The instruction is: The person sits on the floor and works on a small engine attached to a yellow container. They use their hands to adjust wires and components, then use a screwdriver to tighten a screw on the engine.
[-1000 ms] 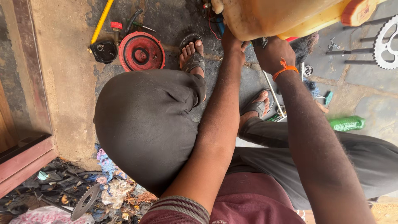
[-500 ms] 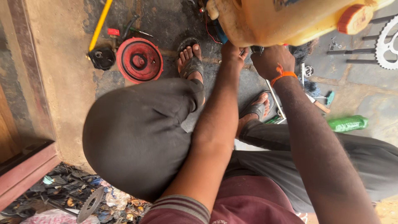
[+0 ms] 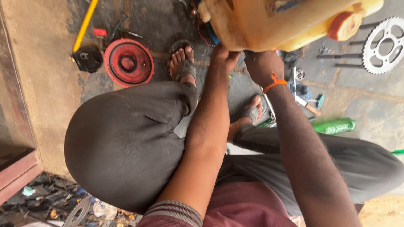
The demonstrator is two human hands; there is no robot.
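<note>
Above the concrete floor [image 3: 345, 105], left hand [image 3: 225, 56] and right hand [image 3: 263, 65] gripped the underside of a tilted yellow jerrycan [image 3: 269, 23], red cap [image 3: 341, 25] sideways; fingers hidden. Red pulley disc [image 3: 128, 62] lay well apart.

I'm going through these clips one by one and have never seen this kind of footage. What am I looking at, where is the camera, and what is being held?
There is no machine here: a person wears the camera on their head, so it looks down over their own knees and sandalled feet. Both bare hands, the left hand and the right hand with an orange wristband, hold up a yellow plastic jerrycan with an orange cap. On the concrete floor lie a red round cover, a toothed sprocket and a green bottle.
</note>
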